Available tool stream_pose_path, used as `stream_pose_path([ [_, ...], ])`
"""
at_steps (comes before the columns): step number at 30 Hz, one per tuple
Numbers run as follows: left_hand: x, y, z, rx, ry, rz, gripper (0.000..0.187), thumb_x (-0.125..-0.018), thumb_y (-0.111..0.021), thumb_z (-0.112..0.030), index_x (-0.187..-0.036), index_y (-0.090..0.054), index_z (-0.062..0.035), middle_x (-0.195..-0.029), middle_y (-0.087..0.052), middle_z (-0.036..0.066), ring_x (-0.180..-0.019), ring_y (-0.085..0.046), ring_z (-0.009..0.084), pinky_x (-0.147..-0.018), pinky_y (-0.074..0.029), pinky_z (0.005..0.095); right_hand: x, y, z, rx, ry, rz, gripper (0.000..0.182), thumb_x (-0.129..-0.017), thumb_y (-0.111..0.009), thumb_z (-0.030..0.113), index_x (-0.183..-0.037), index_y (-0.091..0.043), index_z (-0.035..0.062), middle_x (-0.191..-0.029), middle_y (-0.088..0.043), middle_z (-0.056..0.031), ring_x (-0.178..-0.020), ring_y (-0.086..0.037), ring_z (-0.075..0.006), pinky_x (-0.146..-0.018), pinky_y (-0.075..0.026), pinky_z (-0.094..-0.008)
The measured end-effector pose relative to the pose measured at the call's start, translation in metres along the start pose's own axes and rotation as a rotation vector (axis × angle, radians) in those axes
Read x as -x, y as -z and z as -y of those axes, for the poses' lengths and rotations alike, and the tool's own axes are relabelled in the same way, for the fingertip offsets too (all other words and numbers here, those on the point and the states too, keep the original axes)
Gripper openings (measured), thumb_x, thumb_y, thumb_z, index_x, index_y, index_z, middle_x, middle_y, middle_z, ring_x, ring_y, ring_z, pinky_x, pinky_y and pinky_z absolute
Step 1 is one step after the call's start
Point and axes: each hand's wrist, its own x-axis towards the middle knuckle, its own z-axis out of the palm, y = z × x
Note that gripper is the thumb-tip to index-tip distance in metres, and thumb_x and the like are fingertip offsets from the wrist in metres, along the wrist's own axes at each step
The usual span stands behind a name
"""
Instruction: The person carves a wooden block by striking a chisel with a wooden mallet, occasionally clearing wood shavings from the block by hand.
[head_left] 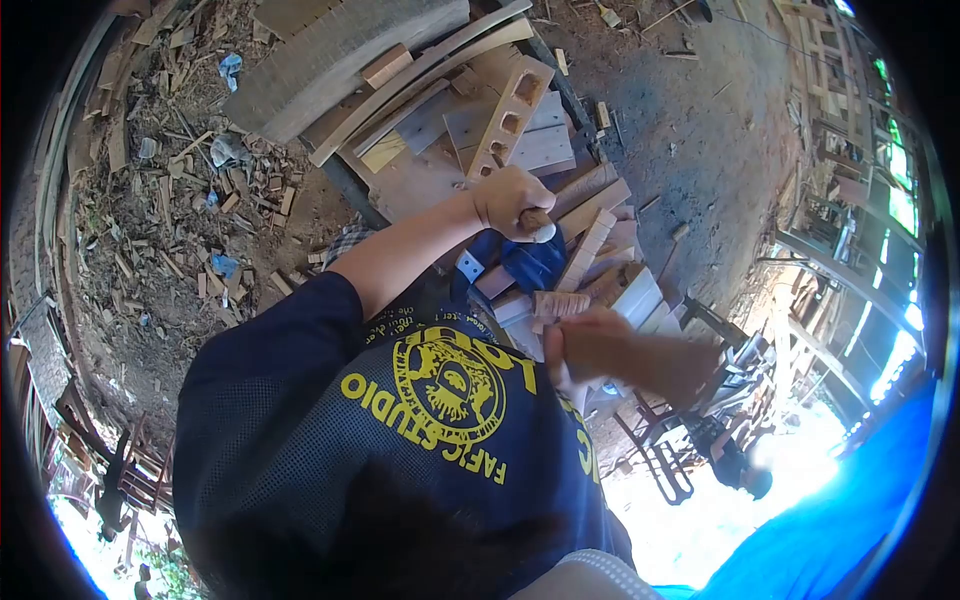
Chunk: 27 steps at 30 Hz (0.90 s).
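My left hand [512, 202] is closed in a fist around a wooden handle [535, 222] with a pale end, which looks like a chisel's; any blade is hidden. Just beyond that fist lies a wooden beam [512, 112] with several square holes cut through it. Nearer my body, my right hand [590, 345] is blurred and closed at a short wooden block [560, 304] that looks like a mallet head. Its handle is hidden by my fingers. Between the hands sit dark blue cloth [535, 262] and a small light-blue piece with dark dots [469, 265].
Long planks [350, 65] lie at the far side of the work surface. Loose boards [595, 225] are piled to the right. Wood scraps [225, 200] litter the ground at left. Another person [735, 460] is at the lower right, by a metal frame [655, 450].
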Motion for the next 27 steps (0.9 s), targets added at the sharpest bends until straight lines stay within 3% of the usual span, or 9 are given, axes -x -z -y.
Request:
stream_pose_path([
  [4,0.001,-0.001,-0.002,0.064,-0.036,-0.078,0.031,-0.067,-0.074,-0.034,-0.07,-0.051,-0.0125,-0.062,-0.055,0.007,-0.056,-0.057,0.0315,-0.05,-0.042,0.0429,0.012,-0.014,-0.019,-0.069,0.188,-0.071,0.041,-0.069,-0.077,0.015,-0.099,-0.054,-0.0001,-0.093,-0.067,-0.0136,-0.082,-0.066,-0.0271,-0.076,-0.05,-0.035],
  [6,0.006,-0.008,0.011,0.201,-0.105,0.004,0.028,-0.065,-0.073,-0.032,-0.067,-0.053,-0.0128,-0.058,-0.051,0.008,-0.056,-0.057,0.0324,-0.05,-0.042,0.043,0.012,-0.023,-0.016,0.162,-0.278,0.137,0.046,-0.068,-0.077,0.02,-0.103,-0.053,0.0009,-0.09,-0.067,-0.0172,-0.079,-0.066,-0.033,-0.074,-0.051,-0.0386],
  [9,-0.003,-0.013,0.009,0.099,-0.187,-0.171,0.028,-0.063,-0.073,-0.031,-0.064,-0.051,-0.0132,-0.057,-0.048,0.009,-0.056,-0.055,0.0333,-0.05,-0.042,0.0428,0.015,-0.008,0.005,0.036,-0.228,-0.021,0.05,-0.068,-0.078,0.021,-0.107,-0.052,0.0032,-0.087,-0.066,-0.0215,-0.076,-0.066,-0.0385,-0.073,-0.052,-0.0411],
  [10,-0.002,-0.006,0.007,0.037,-0.058,-0.029,0.026,-0.064,-0.073,-0.026,-0.065,-0.05,-0.0133,-0.059,-0.05,0.008,-0.055,-0.055,0.0326,-0.05,-0.042,0.0427,0.016,-0.006,0.017,-0.07,-0.072,-0.197,0.047,-0.07,-0.077,0.023,-0.105,-0.053,0.0051,-0.082,-0.064,-0.0214,-0.072,-0.066,-0.0342,-0.068,-0.052,-0.0379],
  [14,-0.008,0.003,0.004,0.045,-0.029,-0.055,0.025,-0.065,-0.072,-0.022,-0.065,-0.048,-0.0131,-0.058,-0.049,0.007,-0.055,-0.055,0.032,-0.05,-0.041,0.0425,0.017,0.017,0.007,-0.098,0.162,-0.141,0.035,-0.072,-0.075,0.011,-0.1,-0.057,0.0066,-0.083,-0.063,-0.0112,-0.073,-0.064,-0.023,-0.065,-0.052,-0.0314],
  [17,-0.013,0.008,-0.003,0.049,-0.006,-0.119,0.031,-0.069,-0.073,-0.031,-0.062,-0.048,-0.0135,-0.056,-0.052,0.008,-0.054,-0.057,0.0321,-0.048,-0.042,0.0422,0.017,0.031,0.0,-0.121,0.4,-0.086,0.027,-0.073,-0.073,-0.001,-0.095,-0.06,0.0082,-0.084,-0.061,-0.001,-0.074,-0.061,-0.0117,-0.063,-0.053,-0.0249],
  [20,-0.016,0.01,-0.008,0.045,-0.037,-0.1,0.031,-0.07,-0.073,-0.03,-0.063,-0.048,-0.0134,-0.056,-0.052,0.008,-0.054,-0.058,0.0318,-0.048,-0.042,0.0415,0.024,0.024,-0.001,-0.065,0.356,-0.113,0.026,-0.073,-0.073,-0.001,-0.094,-0.06,0.0078,-0.086,-0.06,-0.0016,-0.077,-0.061,-0.0119,-0.066,-0.053,-0.0253],
  [22,-0.017,0.011,-0.009,0.071,-0.037,-0.06,0.027,-0.066,-0.071,-0.021,-0.065,-0.046,-0.0128,-0.055,-0.047,0.007,-0.054,-0.054,0.031,-0.049,-0.04,0.0421,0.033,0.014,-0.004,-0.002,0.308,-0.143,0.024,-0.074,-0.073,0.0,-0.094,-0.06,0.0074,-0.088,-0.059,-0.0022,-0.079,-0.06,-0.012,-0.069,-0.053,-0.0257],
  [27,-0.019,0.009,-0.009,0.097,-0.024,-0.05,0.028,-0.066,-0.071,-0.02,-0.062,-0.045,-0.0126,-0.055,-0.047,0.007,-0.053,-0.054,0.0314,-0.049,-0.04,0.042,0.061,-0.011,-0.012,0.166,0.161,-0.217,0.021,-0.075,-0.073,0.001,-0.091,-0.06,0.0064,-0.092,-0.057,-0.0038,-0.084,-0.059,-0.0123,-0.076,-0.052,-0.0267],
])
